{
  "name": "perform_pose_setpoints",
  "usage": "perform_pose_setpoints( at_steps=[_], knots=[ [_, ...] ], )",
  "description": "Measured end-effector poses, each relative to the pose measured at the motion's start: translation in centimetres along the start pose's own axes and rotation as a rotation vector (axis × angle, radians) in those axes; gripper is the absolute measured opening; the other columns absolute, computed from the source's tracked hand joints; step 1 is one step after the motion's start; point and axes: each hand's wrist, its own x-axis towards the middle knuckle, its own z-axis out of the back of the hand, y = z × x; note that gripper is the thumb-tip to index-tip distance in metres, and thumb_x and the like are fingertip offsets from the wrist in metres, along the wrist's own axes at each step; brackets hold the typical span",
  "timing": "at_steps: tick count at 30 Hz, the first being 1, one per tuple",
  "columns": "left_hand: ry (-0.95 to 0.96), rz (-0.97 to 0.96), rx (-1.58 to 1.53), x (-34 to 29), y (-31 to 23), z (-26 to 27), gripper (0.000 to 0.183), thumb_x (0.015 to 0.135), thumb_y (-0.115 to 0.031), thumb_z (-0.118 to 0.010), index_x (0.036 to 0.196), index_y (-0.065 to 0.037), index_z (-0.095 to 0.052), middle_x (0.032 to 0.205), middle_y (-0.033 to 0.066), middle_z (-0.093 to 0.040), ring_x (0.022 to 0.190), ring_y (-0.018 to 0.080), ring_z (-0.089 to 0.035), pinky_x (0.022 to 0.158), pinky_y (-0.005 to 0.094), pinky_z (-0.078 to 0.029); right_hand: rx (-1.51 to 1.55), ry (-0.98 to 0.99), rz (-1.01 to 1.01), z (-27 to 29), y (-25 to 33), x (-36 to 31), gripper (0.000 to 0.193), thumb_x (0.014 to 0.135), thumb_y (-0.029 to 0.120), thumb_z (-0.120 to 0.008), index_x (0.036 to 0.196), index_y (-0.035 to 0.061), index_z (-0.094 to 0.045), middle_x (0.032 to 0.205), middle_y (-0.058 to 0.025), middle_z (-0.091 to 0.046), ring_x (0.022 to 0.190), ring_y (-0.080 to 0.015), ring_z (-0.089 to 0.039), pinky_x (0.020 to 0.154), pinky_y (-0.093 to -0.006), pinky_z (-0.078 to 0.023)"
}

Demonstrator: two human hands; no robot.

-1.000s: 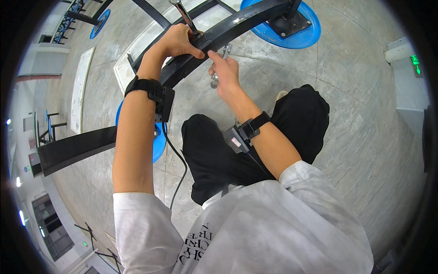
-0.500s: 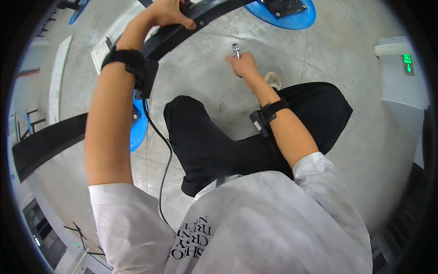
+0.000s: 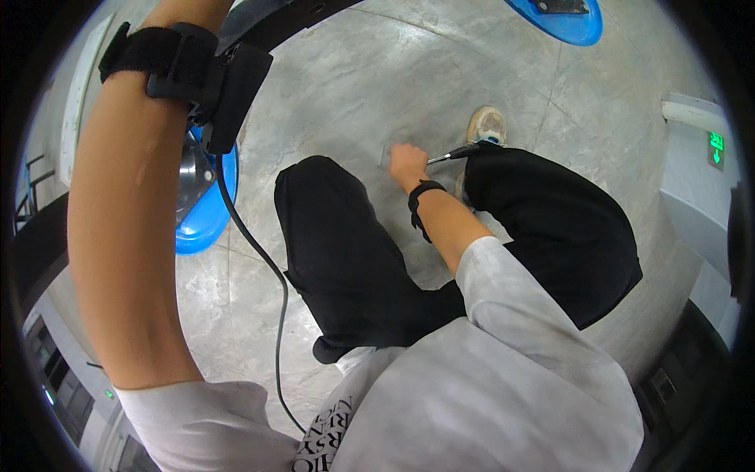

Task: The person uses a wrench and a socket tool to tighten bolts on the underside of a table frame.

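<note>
Reaching down between the knees, the right hand (image 3: pixel 406 161) closes in a fist around the handle of a slim metal tool (image 3: pixel 454 154), whose bright shaft juts out to the right toward the pale shoe (image 3: pixel 485 126) and the black trouser leg (image 3: pixel 550 212). The tool lies low, just above the grey concrete floor (image 3: pixel 377 86), with a small pale object (image 3: pixel 384 153) just beside the knuckles; what that object is cannot be told. Judged from this pose, the step in hand is work at floor level with the tool, and the next move would call for a steady wrist and a firm hold. The left hand is out of frame past the upper edge, so its grip cannot be told; only its forearm (image 3: pixel 118 236) shows, raised beside a dark curved metal bar (image 3: pixel 275 16), wearing a black wrist strap (image 3: pixel 185 67) with a trailing cable (image 3: pixel 271 275). A blue round base (image 3: pixel 206 212) sits behind that arm.
</note>
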Motion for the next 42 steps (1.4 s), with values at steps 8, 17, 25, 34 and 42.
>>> perform_pose_setpoints(
  at_steps=[8,17,25,34,42],
  knots=[
    [-0.065,-0.031,0.029,0.1,-0.3,-0.2,0.052,0.047,-0.036,-0.078,0.074,0.006,-0.065,0.072,0.0194,-0.063,0.068,0.0278,-0.062,0.065,0.0344,-0.049,0.028,-0.086,-0.010,-1.6,-0.7,0.5,0.016,0.075,0.015,-0.059,0.085,0.0060,-0.066,0.090,-0.0137,-0.066,0.087,-0.0294,-0.063,0.070,-0.0382,-0.051],
    [-0.098,-0.071,0.002,0.2,2.7,-2.0,0.048,0.045,-0.029,-0.078,0.072,0.008,-0.062,0.064,0.0153,-0.059,0.060,0.0247,-0.058,0.061,0.0327,-0.048,0.641,-0.315,0.180,10.5,-4.0,-0.1,0.024,0.078,0.022,-0.054,0.074,-0.0013,-0.059,0.057,-0.0127,-0.057,0.049,-0.0240,-0.058,0.049,-0.0362,-0.045],
    [-0.023,-0.041,-0.118,1.2,1.4,-1.6,0.049,0.041,-0.030,-0.078,0.069,0.006,-0.062,0.065,0.0181,-0.061,0.062,0.0275,-0.059,0.060,0.0324,-0.048,0.525,-0.373,0.149,5.5,-6.8,2.5,0.037,0.086,0.028,-0.046,0.072,-0.0050,-0.058,0.060,-0.0205,-0.058,0.055,-0.0356,-0.058,0.058,-0.0457,-0.046],
    [0.016,0.001,-0.160,0.7,1.0,-0.9,0.045,0.043,-0.025,-0.077,0.072,0.007,-0.063,0.067,0.0171,-0.061,0.064,0.0267,-0.060,0.061,0.0315,-0.049,0.424,-0.126,0.003,-2.3,-3.3,-1.6,0.032,0.084,0.032,-0.051,0.095,0.0028,-0.059,0.095,-0.0231,-0.060,0.090,-0.0410,-0.056,0.078,-0.0479,-0.044],
    [-0.006,0.018,-0.163,0.2,2.3,-1.6,0.044,0.042,-0.025,-0.076,0.071,0.005,-0.063,0.061,0.0162,-0.059,0.056,0.0249,-0.057,0.057,0.0314,-0.047,0.926,-1.084,0.627,25.8,4.4,-8.9,0.028,0.078,0.020,-0.062,0.100,0.0044,-0.054,0.083,-0.0120,-0.055,0.077,-0.0279,-0.056,0.067,-0.0353,-0.045]
  ],
)
